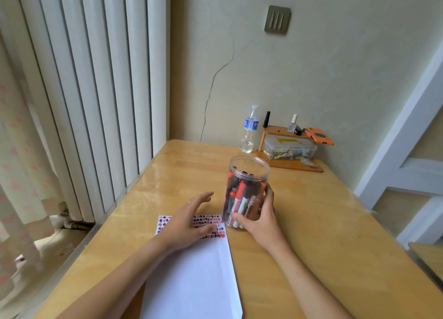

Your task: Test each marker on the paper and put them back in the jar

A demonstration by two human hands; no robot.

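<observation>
We see a clear, glossy plastic jar [248,175], matt white paper [191,278], and a smooth, glossy light-wood table [311,223].

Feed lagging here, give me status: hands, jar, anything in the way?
Right hand grips jar, lid off, markers inside. Left hand open over paper, by its test marks. None out yet. Nothing in the way.

Lidless clear jar [248,172] of red and black markers [242,200], beside scribble-topped paper [199,266].
</observation>
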